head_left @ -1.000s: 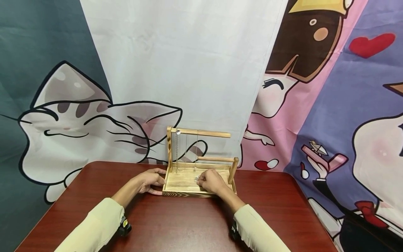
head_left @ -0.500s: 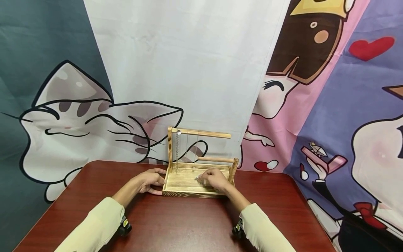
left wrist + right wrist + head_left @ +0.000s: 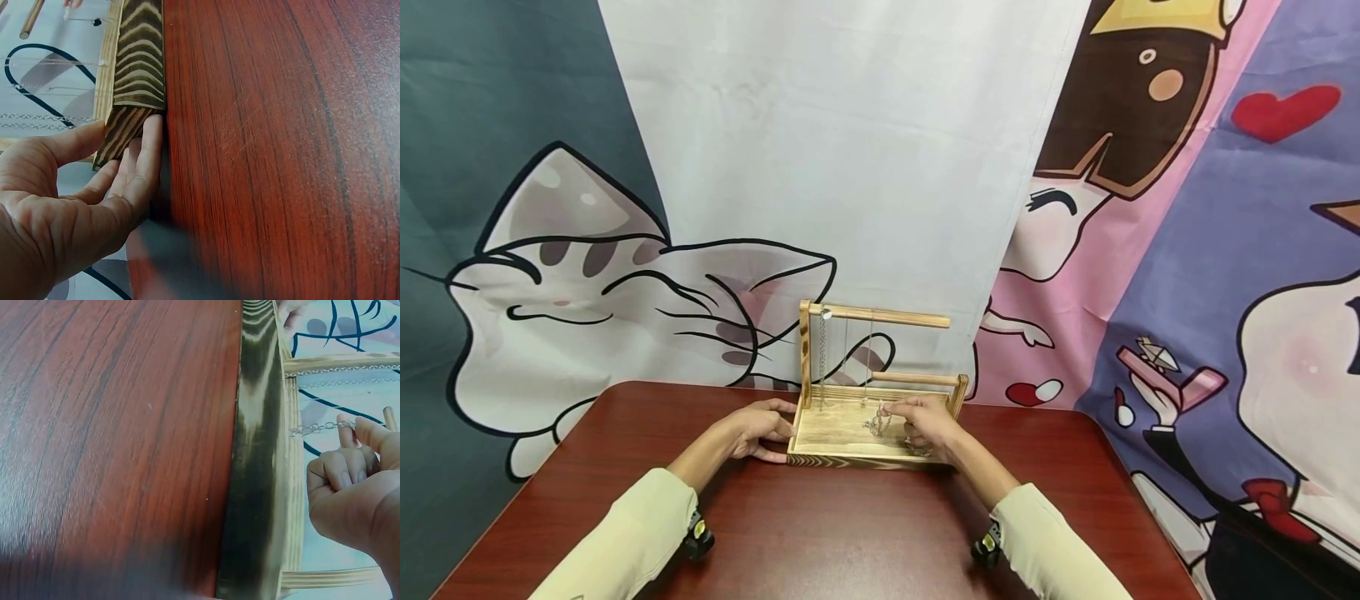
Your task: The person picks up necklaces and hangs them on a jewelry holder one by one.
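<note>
My left hand (image 3: 752, 431) holds the left end of a wooden jewelry stand (image 3: 829, 440); in the left wrist view its thumb lies on the tray's rim and its fingers lie against the outer end. Over the tray, my right hand (image 3: 931, 425) pinches a silver chain (image 3: 878, 423) between thumb and forefinger, its other fingers curled. The chain dangles in a loop, as the right wrist view also shows its links (image 3: 320, 427). Beneath the right hand, partly hidden, lies more chain (image 3: 917, 448) on the tray's floor.
Several thin chains (image 3: 822, 358) hang from the stand's upper bar (image 3: 898, 317), mostly toward its left. A shorter lower bar (image 3: 917, 379) runs from the right post. The stand rests near the far edge of the reddish table (image 3: 865, 533), before a printed cloth (image 3: 880, 167).
My right hand has shifted right and lifted slightly, drawing the silver chain up from the tray so that more of it shows. The left hand stays on the stand's end.
</note>
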A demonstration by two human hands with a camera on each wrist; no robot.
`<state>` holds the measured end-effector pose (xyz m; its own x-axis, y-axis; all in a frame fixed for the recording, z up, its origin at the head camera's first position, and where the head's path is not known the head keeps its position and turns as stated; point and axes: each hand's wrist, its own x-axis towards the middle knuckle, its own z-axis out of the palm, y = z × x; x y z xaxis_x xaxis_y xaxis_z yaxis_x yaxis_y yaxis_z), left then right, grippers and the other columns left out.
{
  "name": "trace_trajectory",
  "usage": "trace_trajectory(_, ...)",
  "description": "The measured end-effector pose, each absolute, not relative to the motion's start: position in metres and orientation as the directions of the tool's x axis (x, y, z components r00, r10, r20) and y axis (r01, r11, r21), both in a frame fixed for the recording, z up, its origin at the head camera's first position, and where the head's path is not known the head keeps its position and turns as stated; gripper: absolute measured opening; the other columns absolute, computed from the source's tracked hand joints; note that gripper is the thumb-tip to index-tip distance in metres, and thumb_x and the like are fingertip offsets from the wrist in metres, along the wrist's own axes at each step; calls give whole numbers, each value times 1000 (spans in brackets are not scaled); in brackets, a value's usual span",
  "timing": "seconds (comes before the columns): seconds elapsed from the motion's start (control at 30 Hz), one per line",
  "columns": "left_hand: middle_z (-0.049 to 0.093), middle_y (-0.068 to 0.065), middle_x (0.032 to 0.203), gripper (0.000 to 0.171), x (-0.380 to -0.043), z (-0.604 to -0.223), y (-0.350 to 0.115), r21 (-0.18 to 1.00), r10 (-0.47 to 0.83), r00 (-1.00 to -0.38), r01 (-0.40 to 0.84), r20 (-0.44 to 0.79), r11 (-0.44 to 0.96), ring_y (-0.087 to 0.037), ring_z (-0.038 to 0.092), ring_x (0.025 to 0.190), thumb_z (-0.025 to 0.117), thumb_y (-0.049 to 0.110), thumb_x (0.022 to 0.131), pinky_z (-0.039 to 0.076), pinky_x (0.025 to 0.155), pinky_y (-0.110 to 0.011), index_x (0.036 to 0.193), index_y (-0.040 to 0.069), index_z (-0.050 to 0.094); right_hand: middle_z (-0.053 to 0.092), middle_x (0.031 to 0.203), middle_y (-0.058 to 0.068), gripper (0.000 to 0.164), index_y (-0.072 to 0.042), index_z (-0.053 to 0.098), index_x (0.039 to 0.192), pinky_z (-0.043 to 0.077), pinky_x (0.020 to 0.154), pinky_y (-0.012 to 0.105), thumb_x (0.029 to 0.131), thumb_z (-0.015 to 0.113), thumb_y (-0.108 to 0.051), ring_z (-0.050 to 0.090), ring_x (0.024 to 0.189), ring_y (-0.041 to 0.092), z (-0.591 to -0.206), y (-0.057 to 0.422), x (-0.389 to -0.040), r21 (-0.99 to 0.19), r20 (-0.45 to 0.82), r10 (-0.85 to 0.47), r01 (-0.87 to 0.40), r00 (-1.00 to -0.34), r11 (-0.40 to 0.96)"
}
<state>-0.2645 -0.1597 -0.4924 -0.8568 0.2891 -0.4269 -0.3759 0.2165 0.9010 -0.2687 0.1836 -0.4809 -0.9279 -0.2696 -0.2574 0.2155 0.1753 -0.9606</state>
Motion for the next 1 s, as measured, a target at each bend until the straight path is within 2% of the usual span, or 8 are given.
trace_trajectory(0.17, 74, -23, 124, 67, -265, -493, -159, 902, 287, -859, -374, -425, 217, -24, 74, 110, 62, -6, 101, 72, 89, -51, 164, -4, 37, 39, 56, -11, 30, -3, 84, 122, 27, 46, 20, 104, 80, -27, 30, 50, 4, -473, 186, -265, -963, -239, -235, 198, -942, 183)
trace_trajectory(0.47, 73, -24, 125, 67, -267, -494, -159, 901, 287, -858, -373, -426, 224, -25, 74, 112, 62, -5, 102, 72, 90, -51, 164, -3, 37, 37, 58, -12, 35, 5, 80, 126, 23, 47, 19, 105, 79, -23, 27, 51, 4, -454, 188, -256, -982, -172, -225, 150, -959, 111)
trace_trajectory(0.53, 73, -24, 125, 67, -266, -493, -159, 899, 285, -857, -375, -429, 225, -24, 74, 112, 61, -5, 102, 72, 90, -52, 164, -3, 37, 44, 62, -12, 35, 6, 80, 126, 24, 47, 18, 106, 78, -22, 27, 51, 4, -451, 189, -255, -985, -155, -216, 135, -964, 104)
trace_trajectory(0.73, 75, -23, 124, 67, -266, -493, -159, 899, 286, -857, -374, -429, 226, -23, 75, 110, 62, -5, 101, 72, 89, -51, 164, -4, 38, 48, 65, -12, 33, 8, 80, 125, 22, 46, 17, 107, 76, -19, 26, 50, 3, -439, 192, -254, -994, -106, -203, 95, -973, 60)
trace_trajectory(0.9, 76, -22, 123, 66, -266, -493, -159, 901, 290, -857, -374, -427, 222, -23, 75, 109, 62, -5, 101, 72, 89, -51, 163, -4, 38, 45, 62, -13, 34, 7, 80, 124, 22, 47, 18, 107, 77, -22, 25, 50, 3, -427, 194, -253, -995, -95, -201, 85, -975, 58)
trace_trajectory(1.0, 76, -22, 123, 66, -265, -493, -159, 901, 290, -857, -373, -426, 222, -22, 75, 109, 62, -5, 101, 72, 88, -50, 163, -4, 38, 37, 58, -13, 31, 4, 82, 120, 22, 47, 18, 106, 78, -24, 26, 50, 3, -420, 195, -252, -995, -90, -190, 81, -978, 53)
